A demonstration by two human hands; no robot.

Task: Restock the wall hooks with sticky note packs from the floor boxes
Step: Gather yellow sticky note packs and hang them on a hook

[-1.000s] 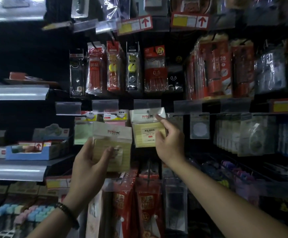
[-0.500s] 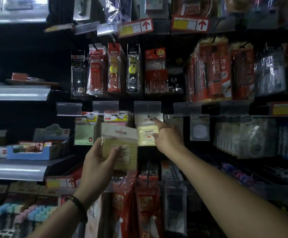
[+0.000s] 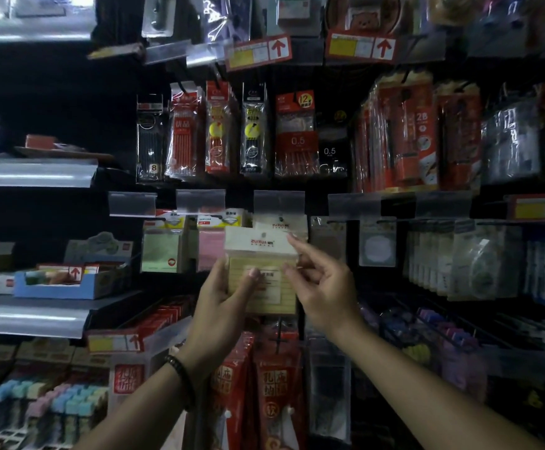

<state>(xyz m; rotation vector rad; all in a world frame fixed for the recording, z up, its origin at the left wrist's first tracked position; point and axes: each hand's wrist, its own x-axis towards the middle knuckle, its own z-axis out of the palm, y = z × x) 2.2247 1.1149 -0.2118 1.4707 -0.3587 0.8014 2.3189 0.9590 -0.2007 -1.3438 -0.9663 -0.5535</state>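
A yellow sticky note pack point(image 3: 262, 271) with a white header card is held up in front of the wall display by my left hand point(image 3: 222, 303), thumb across its front. My right hand point(image 3: 321, 284) pinches the pack's upper right edge with fingertips. Just behind it, another yellow pack point(image 3: 280, 224) hangs on a wall hook under a clear price tag holder. To the left, a pink pack point(image 3: 211, 248) and a green pack point(image 3: 162, 248) hang on their own hooks.
Pen and pencil packs point(image 3: 219, 131) hang in the row above. Clear-wrapped goods point(image 3: 469, 258) hang to the right. A blue tray point(image 3: 66, 284) sits on the left shelf. Red packs point(image 3: 274, 391) hang below my hands.
My right hand let go of the hung pack and came back to the pack in my left hand. My left hand moved that pack right and up, toward the hook.
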